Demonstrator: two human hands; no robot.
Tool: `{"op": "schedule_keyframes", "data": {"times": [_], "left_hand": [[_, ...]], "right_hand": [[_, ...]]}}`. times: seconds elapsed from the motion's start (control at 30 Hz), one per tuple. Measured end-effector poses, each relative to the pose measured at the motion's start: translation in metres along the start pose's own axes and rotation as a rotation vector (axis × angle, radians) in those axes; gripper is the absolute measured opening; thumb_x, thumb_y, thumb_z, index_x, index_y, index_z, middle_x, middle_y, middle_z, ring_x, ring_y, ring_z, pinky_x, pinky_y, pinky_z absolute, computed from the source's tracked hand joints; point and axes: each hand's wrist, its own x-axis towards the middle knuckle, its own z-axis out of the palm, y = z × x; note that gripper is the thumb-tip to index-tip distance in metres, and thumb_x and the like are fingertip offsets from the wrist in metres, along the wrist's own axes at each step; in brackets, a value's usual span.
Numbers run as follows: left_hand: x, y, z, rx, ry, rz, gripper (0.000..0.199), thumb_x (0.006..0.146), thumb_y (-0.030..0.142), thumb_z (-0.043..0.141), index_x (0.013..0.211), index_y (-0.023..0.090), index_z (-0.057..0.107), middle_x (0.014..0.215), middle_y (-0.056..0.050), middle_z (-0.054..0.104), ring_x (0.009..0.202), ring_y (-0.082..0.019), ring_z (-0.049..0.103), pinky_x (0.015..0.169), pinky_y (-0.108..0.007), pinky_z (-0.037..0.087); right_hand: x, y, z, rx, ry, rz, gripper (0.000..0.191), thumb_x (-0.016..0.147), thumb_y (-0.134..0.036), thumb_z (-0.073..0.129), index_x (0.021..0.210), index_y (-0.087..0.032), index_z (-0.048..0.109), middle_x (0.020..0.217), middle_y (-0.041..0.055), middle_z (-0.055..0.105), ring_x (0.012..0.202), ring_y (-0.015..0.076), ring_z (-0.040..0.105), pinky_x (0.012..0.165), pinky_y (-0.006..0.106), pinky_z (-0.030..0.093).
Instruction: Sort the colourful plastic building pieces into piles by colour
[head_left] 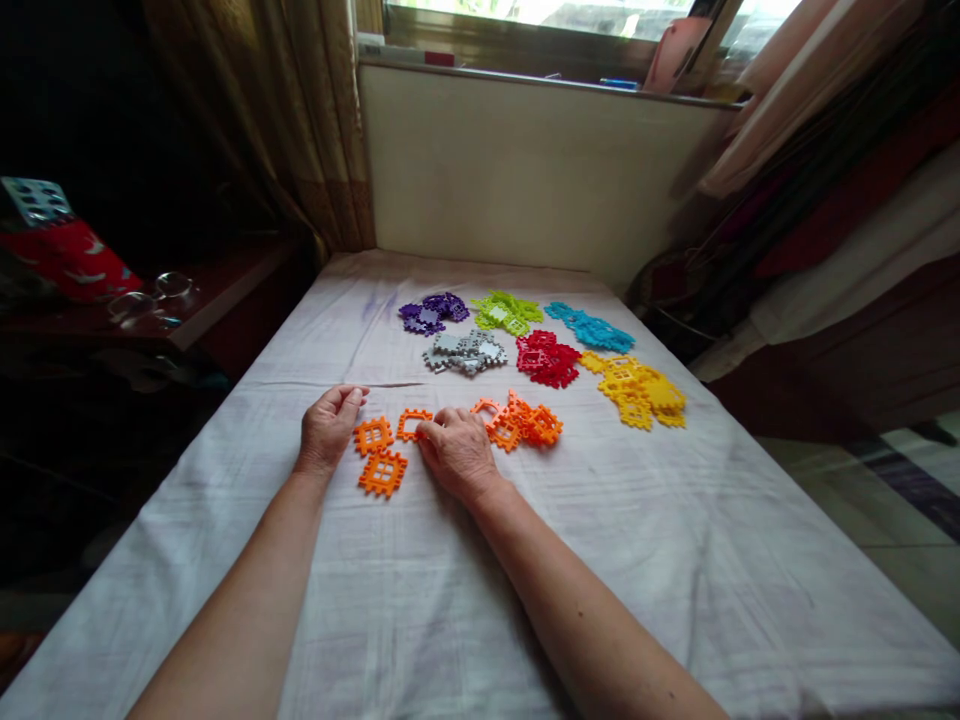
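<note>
My right hand (456, 448) has its fingers bent over the right edge of an orange open-square interlocking piece (401, 436), gripping it close to the bed sheet. My left hand (327, 428) is loosely closed, thumb against the index finger, and nothing shows in it. Just right of it lies an orange window-shaped piece (373, 437). Below that is a second orange window piece (383, 473), the two almost touching. Beyond my right hand sits a heap of orange pieces (538, 425), partly hidden by the hand.
Farther back lie piles of purple (431, 314), lime green (508, 312), blue (592, 328), grey (466, 351), red (549, 359) and yellow pieces (639, 390). A pale sheet (600, 580) covers the surface. Eyeglasses (154, 298) rest on a side table at left.
</note>
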Motion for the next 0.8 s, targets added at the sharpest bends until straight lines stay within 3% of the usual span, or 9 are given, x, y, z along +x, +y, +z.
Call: {"op": "schedule_keyframes", "data": {"times": [0.2, 0.33, 0.5, 0.8], "left_hand": [[0.001, 0.0, 0.002, -0.021, 0.002, -0.017, 0.034, 0.074, 0.049, 0.062, 0.086, 0.02, 0.074, 0.083, -0.005, 0.073, 0.08, -0.018, 0.066, 0.075, -0.03, 0.052], [0.002, -0.002, 0.001, -0.021, 0.01, -0.021, 0.034, 0.074, 0.049, 0.063, 0.087, 0.02, 0.074, 0.079, -0.005, 0.072, 0.077, -0.017, 0.065, 0.074, -0.029, 0.051], [0.002, -0.003, 0.001, -0.034, 0.007, -0.021, 0.032, 0.075, 0.047, 0.063, 0.087, 0.02, 0.075, 0.079, -0.004, 0.072, 0.075, -0.015, 0.064, 0.072, -0.027, 0.049], [0.001, 0.0, 0.002, -0.066, 0.016, -0.027, 0.025, 0.077, 0.04, 0.064, 0.085, 0.02, 0.075, 0.078, -0.004, 0.072, 0.075, -0.015, 0.065, 0.071, -0.025, 0.05]], "right_hand": [[-0.007, 0.008, -0.012, -0.017, 0.059, 0.04, 0.02, 0.098, -0.034, 0.053, 0.102, -0.024, 0.07, 0.1, 0.0078, 0.068, 0.095, 0.0233, 0.056, 0.086, 0.036, 0.037], [-0.016, 0.035, -0.028, -0.059, 0.16, 0.186, 0.019, 0.096, -0.032, 0.055, 0.099, -0.023, 0.071, 0.101, 0.008, 0.069, 0.097, 0.0231, 0.056, 0.087, 0.035, 0.034], [-0.028, 0.061, -0.033, -0.101, 0.186, 0.374, 0.017, 0.092, -0.034, 0.062, 0.097, -0.024, 0.074, 0.102, 0.0082, 0.07, 0.096, 0.0246, 0.057, 0.083, 0.036, 0.033], [-0.03, 0.058, -0.033, -0.084, 0.213, 0.39, 0.021, 0.092, -0.039, 0.062, 0.097, -0.022, 0.074, 0.102, 0.0097, 0.07, 0.096, 0.0257, 0.057, 0.081, 0.036, 0.035]]}}
